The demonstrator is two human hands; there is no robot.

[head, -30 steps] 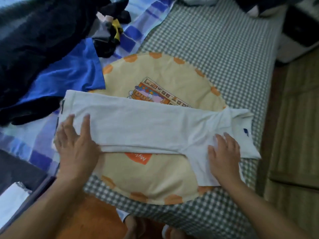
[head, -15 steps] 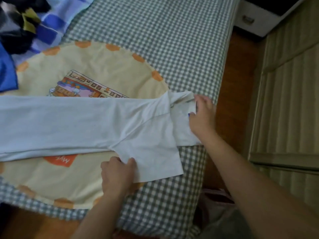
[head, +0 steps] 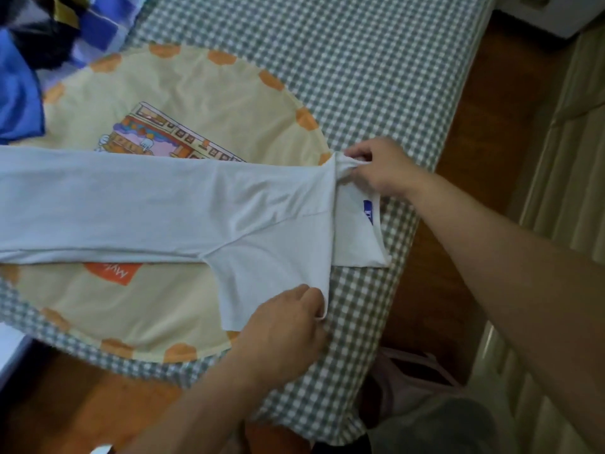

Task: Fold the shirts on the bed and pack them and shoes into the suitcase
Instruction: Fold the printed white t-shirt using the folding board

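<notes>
Folding step: the white shirt (head: 157, 204) lies already narrowed into a long strip on the bed (head: 376, 60), and both hands work at its collar end.
Shirt position: it is laid across a round yellow printed cushion (head: 196, 90), its collar end overhanging onto the checked cover near the bed's right edge.
Long axis: it runs left to right across the view, the hem end passing out of frame at the left, the neckline with its blue label (head: 368, 209) at the right.
Right hand: the right hand (head: 379, 165) has fingers and thumb curled, pinching a bunched bit of fabric at the far corner of the collar end.
Left hand: the left hand (head: 284, 329) grips the loose short sleeve (head: 271, 283) at its outer edge, the fingers tucked under the cloth so only the knuckles show.
Direction from the grips: nearly all the shirt stretches leftward from both hands, so I'd judge the coming fold carries this end over to the left, along the strip.
Nearer hand: the left hand is closer to the body of the shirt; the right sits at the very tip.
Risk: the sleeve sticks out sideways toward the person and probably wants tucking in first, or the packet will come out lumpy.
Nearby: a blue garment (head: 18, 103) and dark clothes (head: 42, 47) wait at the upper left; no suitcase or shoes are in sight.
</notes>
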